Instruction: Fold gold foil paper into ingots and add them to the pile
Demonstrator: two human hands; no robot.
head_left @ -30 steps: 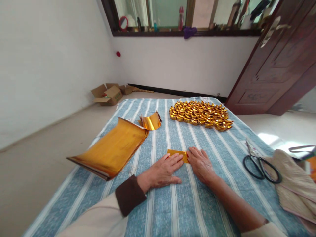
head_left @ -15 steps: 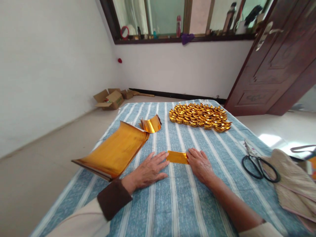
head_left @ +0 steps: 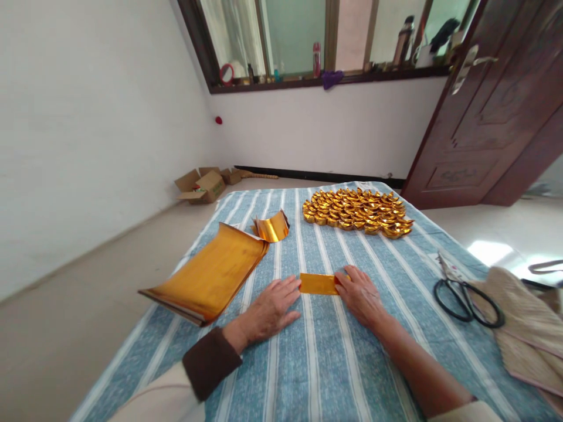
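Here we rest our left hand (head_left: 268, 308) flat, fingers spread, beside one folded gold strip (head_left: 319, 283); our right hand (head_left: 360, 293) presses its end, fingers together.

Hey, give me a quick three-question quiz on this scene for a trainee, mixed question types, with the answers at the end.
1. True or false: the right hand rests on one end of the folded gold strip.
2. Which lies nearest the left hand? A scissors B gold paper stack C cardboard box
3. What fills the far part of the striped cloth?

Key: 1 true. 2 B. 3 folded gold ingots.
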